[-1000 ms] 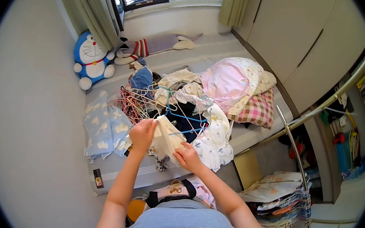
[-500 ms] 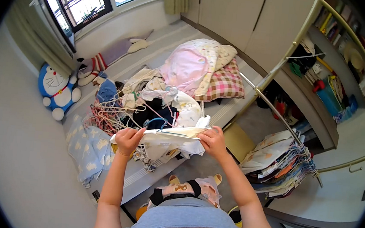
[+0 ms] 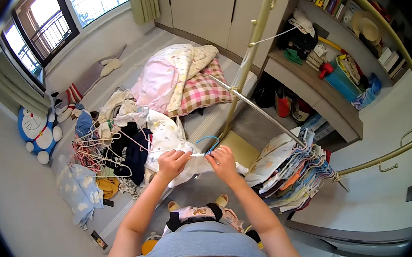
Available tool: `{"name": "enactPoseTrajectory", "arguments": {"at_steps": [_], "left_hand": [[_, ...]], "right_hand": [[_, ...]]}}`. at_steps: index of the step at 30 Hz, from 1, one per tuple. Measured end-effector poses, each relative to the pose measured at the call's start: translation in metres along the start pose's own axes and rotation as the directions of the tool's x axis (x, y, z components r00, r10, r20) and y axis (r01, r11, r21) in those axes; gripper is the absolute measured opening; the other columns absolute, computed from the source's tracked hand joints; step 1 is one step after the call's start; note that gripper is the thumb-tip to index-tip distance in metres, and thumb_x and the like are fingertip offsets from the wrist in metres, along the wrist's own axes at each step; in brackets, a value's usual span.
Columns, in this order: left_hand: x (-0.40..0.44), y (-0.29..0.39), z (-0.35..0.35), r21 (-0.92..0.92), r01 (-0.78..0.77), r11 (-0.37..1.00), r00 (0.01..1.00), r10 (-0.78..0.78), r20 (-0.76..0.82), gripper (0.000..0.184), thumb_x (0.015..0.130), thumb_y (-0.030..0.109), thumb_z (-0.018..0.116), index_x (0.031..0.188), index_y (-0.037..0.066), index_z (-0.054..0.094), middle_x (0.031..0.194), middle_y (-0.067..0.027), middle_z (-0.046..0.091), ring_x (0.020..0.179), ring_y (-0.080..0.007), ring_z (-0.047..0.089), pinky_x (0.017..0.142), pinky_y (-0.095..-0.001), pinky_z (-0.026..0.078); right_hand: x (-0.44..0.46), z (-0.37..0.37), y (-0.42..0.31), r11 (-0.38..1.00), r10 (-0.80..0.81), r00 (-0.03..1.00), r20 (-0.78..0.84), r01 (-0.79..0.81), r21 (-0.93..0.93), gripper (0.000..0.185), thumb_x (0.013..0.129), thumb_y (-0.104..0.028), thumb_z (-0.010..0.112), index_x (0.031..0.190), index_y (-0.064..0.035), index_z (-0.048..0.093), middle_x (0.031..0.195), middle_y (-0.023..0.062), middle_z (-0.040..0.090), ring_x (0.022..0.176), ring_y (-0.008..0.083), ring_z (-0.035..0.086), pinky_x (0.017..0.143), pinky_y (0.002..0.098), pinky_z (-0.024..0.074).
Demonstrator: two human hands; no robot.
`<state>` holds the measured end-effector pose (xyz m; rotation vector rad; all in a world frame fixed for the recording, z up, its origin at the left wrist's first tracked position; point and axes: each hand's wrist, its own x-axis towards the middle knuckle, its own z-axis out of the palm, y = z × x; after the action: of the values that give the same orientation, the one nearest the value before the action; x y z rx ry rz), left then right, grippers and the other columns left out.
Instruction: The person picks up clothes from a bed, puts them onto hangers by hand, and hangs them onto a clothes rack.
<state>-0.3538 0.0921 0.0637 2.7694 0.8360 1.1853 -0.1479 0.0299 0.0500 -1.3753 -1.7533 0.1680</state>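
A white garment [image 3: 195,165] hangs between my two closed hands, its upper edge bunched into a narrow strip. My left hand [image 3: 174,164] pinches one end of that strip. The other end is in the fingers of my right hand [image 3: 222,162]. A blue clothes hanger [image 3: 208,138] shows only its curved hook, rising right beside my right fingertips; the cloth and fingers hide the rest. Behind my left hand, a white printed cloth [image 3: 163,128] lies on the bed's edge. Left of it is a tangle of loose hangers [image 3: 92,145] among dark clothes [image 3: 138,149].
To the right, a metal rail [image 3: 278,119] carries many hung clothes [image 3: 287,175]. A gold post [image 3: 246,58] stands before the desk [image 3: 317,94]. On the bed [image 3: 120,214] lie a checked pillow [image 3: 204,96], a blue cloud-print cloth [image 3: 80,191] and a plush toy [image 3: 39,133].
My hands have come closer together, and the garment's stretched upper edge is now bunched. The hanger hook now stands beside my right hand. The view has turned to the right.
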Motion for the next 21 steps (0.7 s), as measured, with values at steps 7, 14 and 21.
{"name": "enactPoseTrajectory", "arguments": {"at_steps": [7, 14, 21], "left_hand": [[0.025, 0.02, 0.064, -0.122, 0.11, 0.986, 0.991, -0.118, -0.061, 0.006, 0.073, 0.004, 0.062, 0.078, 0.007, 0.061, 0.069, -0.0048, 0.063, 0.057, -0.0211, 0.059, 0.052, -0.0331, 0.045], [0.056, 0.041, 0.107, -0.308, 0.296, 0.904, 0.954, -0.268, 0.132, 0.015, 0.076, 0.018, 0.064, 0.086, 0.006, 0.064, 0.086, -0.0104, 0.064, 0.086, -0.0274, 0.059, 0.077, -0.0383, 0.044], [0.064, 0.014, 0.164, -0.24, 0.268, 0.933, 0.916, -0.17, 0.364, 0.018, 0.066, 0.02, 0.071, 0.075, 0.006, 0.066, 0.071, -0.011, 0.062, 0.073, -0.0292, 0.057, 0.069, -0.0387, 0.041]], "right_hand": [[-0.03, -0.077, 0.073, 0.995, 0.103, 0.993, 0.052, -0.102, -0.005, 0.015, 0.078, -0.026, 0.064, 0.078, -0.0114, 0.068, 0.067, 0.0025, 0.062, 0.07, 0.0203, 0.057, 0.087, 0.0383, 0.0369], [-0.06, -0.133, 0.105, 0.972, 0.188, 0.982, -0.002, -0.186, 0.143, 0.014, 0.078, -0.023, 0.065, 0.08, -0.01, 0.068, 0.067, 0.0012, 0.061, 0.074, 0.0186, 0.056, 0.091, 0.0393, 0.0345], [-0.085, -0.185, 0.136, 0.952, 0.305, 0.948, -0.094, -0.306, 0.004, 0.013, 0.079, -0.022, 0.063, 0.079, -0.0102, 0.069, 0.068, 0.0017, 0.062, 0.072, 0.0181, 0.055, 0.083, 0.0349, 0.0365]]}}
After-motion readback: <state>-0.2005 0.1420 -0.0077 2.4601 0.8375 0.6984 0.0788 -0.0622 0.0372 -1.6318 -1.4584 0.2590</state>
